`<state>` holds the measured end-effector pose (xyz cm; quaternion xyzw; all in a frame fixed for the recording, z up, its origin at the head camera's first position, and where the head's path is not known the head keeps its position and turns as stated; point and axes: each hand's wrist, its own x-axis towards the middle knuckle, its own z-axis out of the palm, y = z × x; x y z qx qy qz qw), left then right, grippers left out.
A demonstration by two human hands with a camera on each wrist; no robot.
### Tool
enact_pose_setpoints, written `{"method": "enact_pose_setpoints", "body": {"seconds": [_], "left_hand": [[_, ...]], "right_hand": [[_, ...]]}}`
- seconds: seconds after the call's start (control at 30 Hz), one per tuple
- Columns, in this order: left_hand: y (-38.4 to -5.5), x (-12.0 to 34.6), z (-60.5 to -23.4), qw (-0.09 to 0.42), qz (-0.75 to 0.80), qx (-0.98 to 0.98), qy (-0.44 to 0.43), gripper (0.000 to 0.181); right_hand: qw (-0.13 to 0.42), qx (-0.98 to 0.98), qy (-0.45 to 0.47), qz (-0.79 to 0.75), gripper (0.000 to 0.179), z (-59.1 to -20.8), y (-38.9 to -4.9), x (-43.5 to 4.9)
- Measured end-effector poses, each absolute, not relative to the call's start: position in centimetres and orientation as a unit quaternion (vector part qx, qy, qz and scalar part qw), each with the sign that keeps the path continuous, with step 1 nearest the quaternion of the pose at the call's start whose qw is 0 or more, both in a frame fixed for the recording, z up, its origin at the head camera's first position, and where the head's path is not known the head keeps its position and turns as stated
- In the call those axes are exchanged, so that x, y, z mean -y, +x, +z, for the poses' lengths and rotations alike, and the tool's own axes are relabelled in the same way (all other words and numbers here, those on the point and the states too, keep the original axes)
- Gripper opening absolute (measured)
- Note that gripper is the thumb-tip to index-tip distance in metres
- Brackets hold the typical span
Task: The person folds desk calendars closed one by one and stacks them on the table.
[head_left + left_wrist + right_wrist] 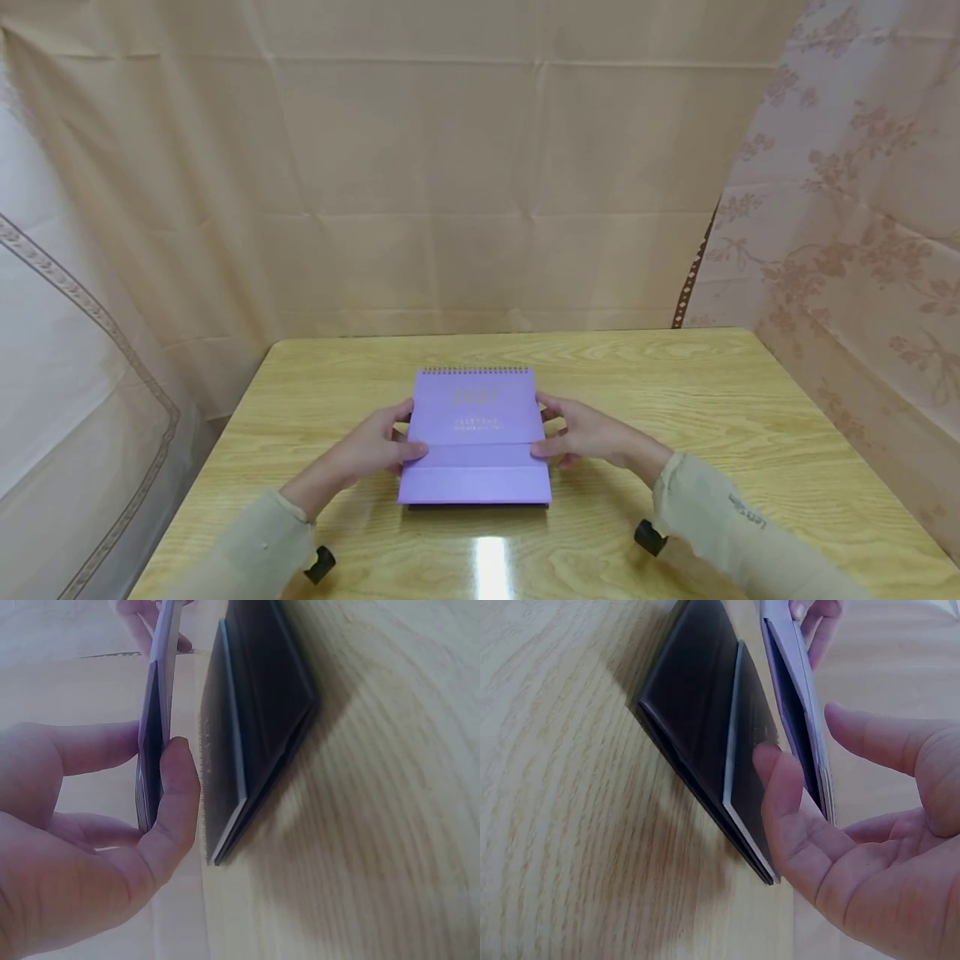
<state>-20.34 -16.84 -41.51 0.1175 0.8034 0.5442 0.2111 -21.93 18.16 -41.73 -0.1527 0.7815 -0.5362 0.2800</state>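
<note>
A purple desk calendar [472, 417] with gold lettering and a spiral binding along its top is held between both hands, above the wooden table. At its left edge my left hand [382, 439] pinches it, thumb on the front and fingers behind, as the left wrist view [97, 817] also shows. Across from it, my right hand [588, 432] holds the right edge with the thumb at the front. Beneath the purple calendar stands a dark, folded, board-like item [259, 712], apart from it; in the head view only its dark lower edge [480, 506] shows.
The wooden table [690, 392] spreads around the calendar. Beige cloth [450, 192] hangs behind it, with patterned cloth [862, 233] on the right and pale cloth [67, 333] on the left. A dark wrist device [650, 537] sits under the right sleeve.
</note>
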Motion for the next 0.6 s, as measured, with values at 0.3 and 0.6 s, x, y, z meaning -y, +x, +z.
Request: {"method": "enact_pose_setpoints", "body": {"seconds": [0.3,0.6], "left_hand": [[-20.3,16.2,-42.6,0.191,0.521,-0.827,0.095,0.084],[-20.6,15.8,-43.5,0.183,0.513,-0.835,0.073,0.082]], "right_hand": [[0.276,-0.806,-0.144,-0.503,0.092,-42.2,-21.8,-18.1],[0.278,-0.816,-0.127,-0.490,0.089,-42.7,-21.6,-18.0]]}}
